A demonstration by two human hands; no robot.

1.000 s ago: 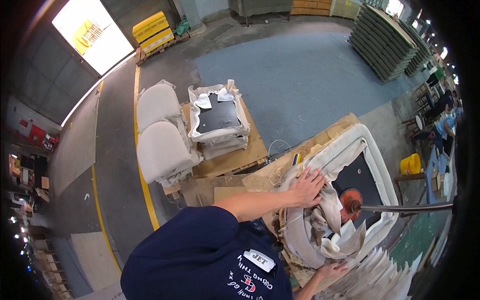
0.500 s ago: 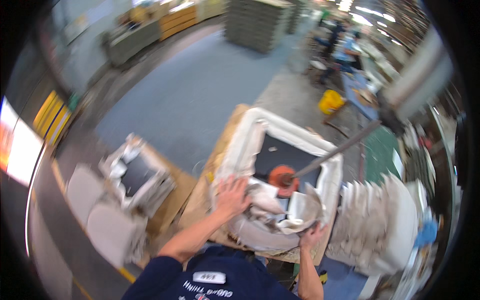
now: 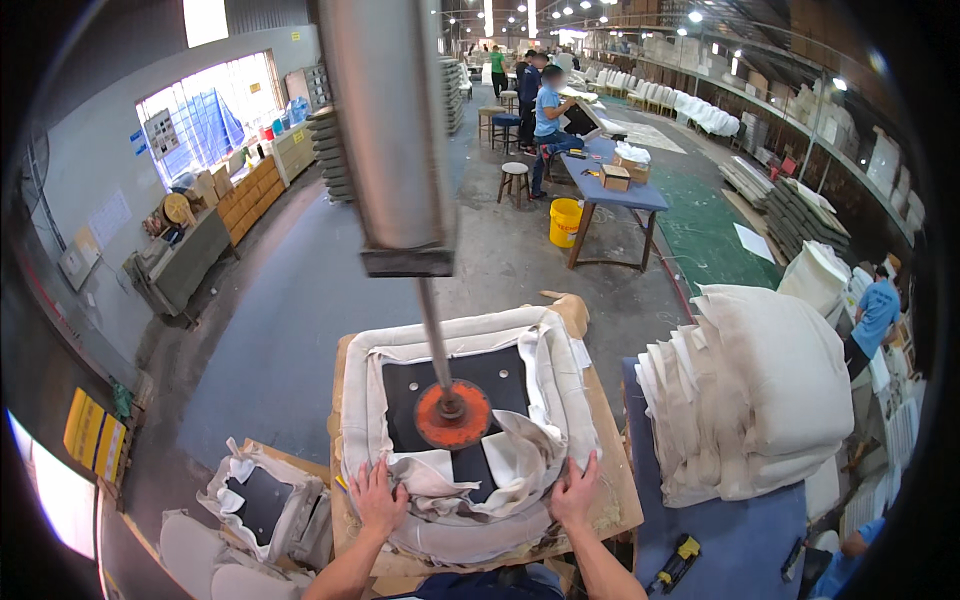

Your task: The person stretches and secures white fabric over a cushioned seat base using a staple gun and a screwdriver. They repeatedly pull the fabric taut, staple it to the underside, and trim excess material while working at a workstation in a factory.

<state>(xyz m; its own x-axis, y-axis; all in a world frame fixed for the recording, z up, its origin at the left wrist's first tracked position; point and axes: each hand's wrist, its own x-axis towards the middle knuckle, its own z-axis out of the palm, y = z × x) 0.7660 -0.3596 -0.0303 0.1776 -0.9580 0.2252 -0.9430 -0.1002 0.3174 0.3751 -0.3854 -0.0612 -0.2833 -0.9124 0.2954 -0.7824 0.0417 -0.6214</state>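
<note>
An upholstered seat cushion (image 3: 365, 400) in pale grey fabric lies upside down on a wooden board. Its black base panel (image 3: 505, 375) faces up. A round orange press disc (image 3: 436, 432) on a metal rod bears on that panel. Loose fabric flaps (image 3: 535, 445) bunch up along the near side. My left hand (image 3: 378, 502) rests on the cushion's near left edge, fingers spread over the fabric. On the near right edge lies my right hand (image 3: 575, 493), its fingers also apart. Neither hand appears to grip anything.
A thick metal press cylinder (image 3: 390, 130) hangs above the cushion. To the right, stacked fabric covers (image 3: 750, 400) and a yellow-black tool (image 3: 680, 560) lie on a blue table. Another cushion (image 3: 265, 505) sits at lower left. Beyond are a yellow bucket (image 3: 565, 222) and a co-worker (image 3: 550, 110).
The view has swung up and right, bringing the cylinder into sight. My left hand has shifted nearer along the cushion's left edge. My right hand stays at its near right side.
</note>
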